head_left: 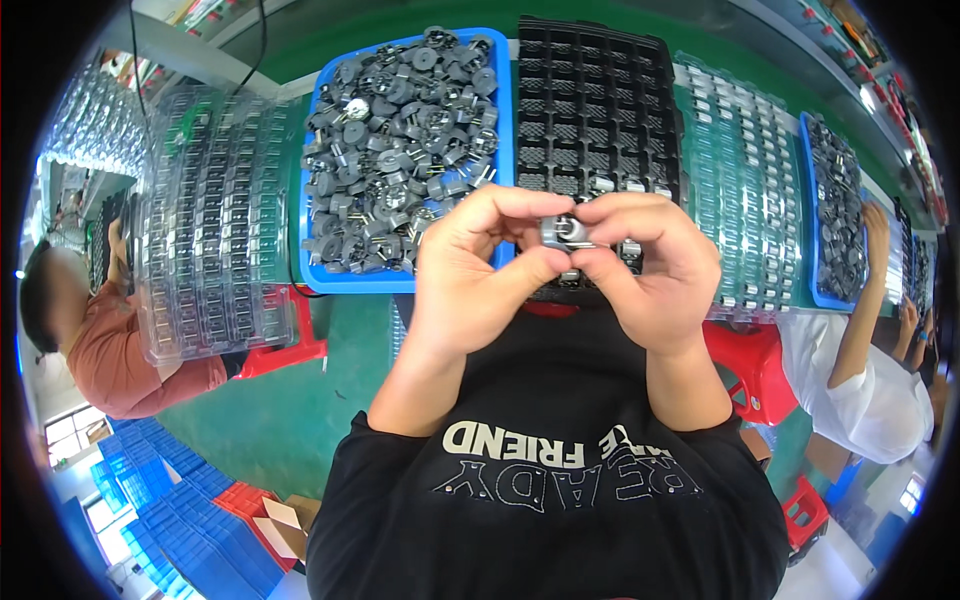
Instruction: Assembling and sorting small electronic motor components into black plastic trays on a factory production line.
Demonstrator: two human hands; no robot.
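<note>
at the centre of the frame the small grey part (566, 231) sits pinched between both hands, left hand (480, 270) and right hand (645, 270) equally near, fingertips clamped on it, just below the black tray (600, 100).

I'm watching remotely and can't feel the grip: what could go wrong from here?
1. The small grey part is pinched only at the fingertips of the left hand and right hand; it could slip and drop.
2. The hands hide the near cells of the black compartment tray, so misplacing the part seems possible.
</note>
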